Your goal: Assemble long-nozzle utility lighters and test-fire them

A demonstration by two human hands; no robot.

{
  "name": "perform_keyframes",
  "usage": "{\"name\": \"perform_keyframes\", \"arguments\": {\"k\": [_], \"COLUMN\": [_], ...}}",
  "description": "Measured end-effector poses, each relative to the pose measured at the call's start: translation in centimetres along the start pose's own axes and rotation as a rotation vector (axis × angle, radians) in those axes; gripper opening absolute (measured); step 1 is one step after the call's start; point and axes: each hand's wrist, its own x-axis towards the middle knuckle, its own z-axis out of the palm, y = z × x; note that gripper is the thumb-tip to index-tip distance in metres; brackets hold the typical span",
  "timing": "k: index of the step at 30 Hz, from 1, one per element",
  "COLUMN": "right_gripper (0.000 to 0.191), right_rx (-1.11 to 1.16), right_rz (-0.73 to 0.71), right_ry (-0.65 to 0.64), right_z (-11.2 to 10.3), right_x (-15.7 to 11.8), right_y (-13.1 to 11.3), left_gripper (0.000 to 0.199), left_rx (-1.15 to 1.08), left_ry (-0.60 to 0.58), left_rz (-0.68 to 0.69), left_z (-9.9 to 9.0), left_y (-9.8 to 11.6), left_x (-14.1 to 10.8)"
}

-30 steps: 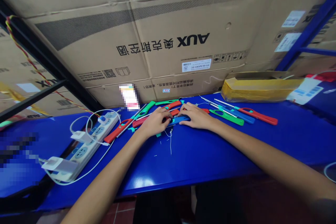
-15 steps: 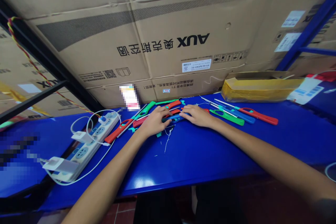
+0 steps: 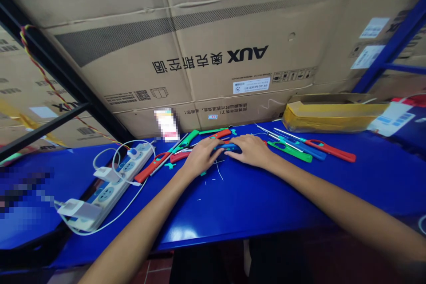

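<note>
At the middle of the blue table (image 3: 233,204), my left hand (image 3: 203,156) and my right hand (image 3: 250,151) are closed on a blue lighter part (image 3: 229,146) between them. Red and green lighter pieces lie behind and beside my left hand, among them a red handle (image 3: 179,156) partly under it. To the right of my right hand lie a green lighter (image 3: 293,153), a blue one (image 3: 314,148) and a red one (image 3: 336,151), with metal rods. Thin white wires (image 3: 218,171) lie in front of my hands.
A white power strip (image 3: 123,173) with plugs and cables stands at the left. Behind it a lit phone (image 3: 168,125) leans on a large cardboard box (image 3: 206,31). An open yellow-taped box (image 3: 329,117) sits at the back right.
My hands hold the blue part more level, and my right hand has curled further round it. The white wires in front have shifted. The view has moved slightly.
</note>
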Motion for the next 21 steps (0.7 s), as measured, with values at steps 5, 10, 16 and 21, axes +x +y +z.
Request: {"name": "perform_keyframes", "arguments": {"k": [5, 10, 16, 21], "right_gripper": [0.041, 0.035, 0.032, 0.03], "right_rx": [-0.079, -0.066, 0.017, 0.027], "right_rz": [0.132, 0.211, 0.315, 0.318], "right_ry": [0.001, 0.017, 0.012, 0.026], "right_z": [0.3, 0.3, 0.5, 0.4], "right_x": [-0.1, 0.1, 0.3, 0.3], "right_y": [-0.9, -0.3, 1.1, 2.0], "left_gripper": [0.028, 0.029, 0.022, 0.019], "left_rx": [0.029, 0.094, 0.098, 0.149], "left_ry": [-0.02, 0.001, 0.002, -0.012], "left_rz": [-0.001, -0.067, -0.123, -0.13], "left_z": [0.2, -1.0, -1.9, -1.9], "left_y": [0.1, -0.3, -1.7, -2.6], "left_x": [0.0, 0.0, 0.0, -0.1]}}
